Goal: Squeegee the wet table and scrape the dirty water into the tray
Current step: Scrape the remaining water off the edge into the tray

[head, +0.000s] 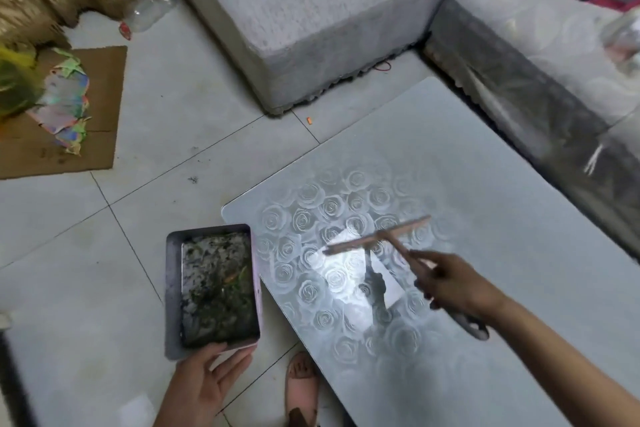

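1. The right hand [453, 284] is gripping a pink T-shaped squeegee [377, 236] over the glossy rose-patterned grey table [485, 184], lower centre.
2. The left hand [207, 378] is pinching the grey rectangular metal tray [172, 291] by its near rim, lower left.

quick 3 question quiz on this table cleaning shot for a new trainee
1. True or false: the left hand holds the squeegee.
2. Where is the tray? A) on top of the table B) beside the table's edge, held at its near end by the left hand C) under the table
3. Fill in: the tray contains dark, dirty ____ with bits of debris.

Key: 1 false, the right hand grips its handle. 2 B. 3 water.
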